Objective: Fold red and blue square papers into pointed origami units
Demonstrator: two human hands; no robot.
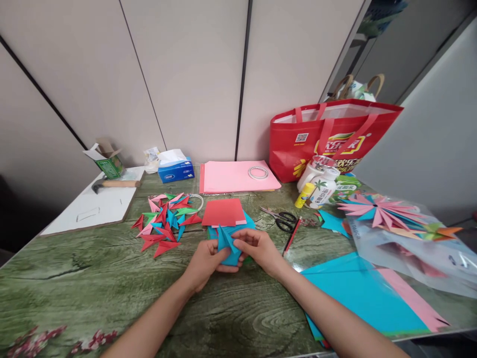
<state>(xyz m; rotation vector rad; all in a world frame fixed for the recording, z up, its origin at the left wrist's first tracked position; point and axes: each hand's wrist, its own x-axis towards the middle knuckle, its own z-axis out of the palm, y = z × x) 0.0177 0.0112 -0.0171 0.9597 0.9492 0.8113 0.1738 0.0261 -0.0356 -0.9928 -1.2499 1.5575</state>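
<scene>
Both hands hold a partly folded piece of blue origami paper [227,243] above the table's middle. My left hand [205,261] grips its left side, thumb on the front and fingers underneath. On the right side, my right hand [257,247] pinches a raised flap between thumb and fingers. Just beyond lie a red paper square [223,211] and more blue sheets [249,221], partly hidden by the hands. Left of them is a pile of folded paper pieces [167,221] in red, pink, blue and green.
Scissors [282,219], a red pencil [292,236] and a yellow glue stick [304,195] lie or stand to the right. Blue paper sheets [357,293] sit beneath my right forearm. Farther back are pink sheets [227,176], a tissue box [176,171], a red bag [290,154] and a hammer [119,184].
</scene>
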